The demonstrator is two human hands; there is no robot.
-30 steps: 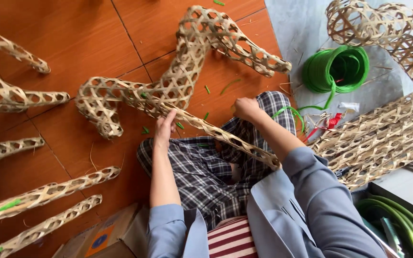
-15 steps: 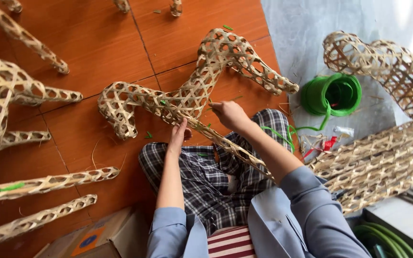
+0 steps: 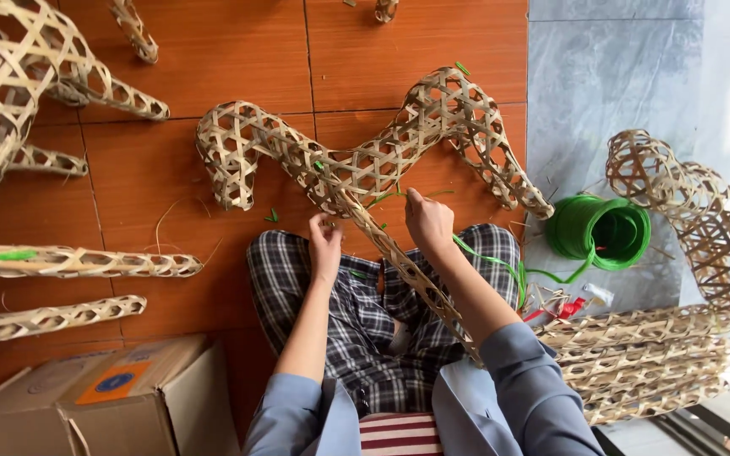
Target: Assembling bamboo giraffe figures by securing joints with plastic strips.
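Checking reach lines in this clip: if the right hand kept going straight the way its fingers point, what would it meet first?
The right hand points up-frame, so it would likely meet the woven bamboo frame just ahead, by the green strip its fingers pinch. Depth is unclear.

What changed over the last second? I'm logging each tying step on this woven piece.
The right hand moved from the lap up to the woven bamboo frame, pinching the green strip. The left hand stayed on the frame's long leg. The green spool stayed put.
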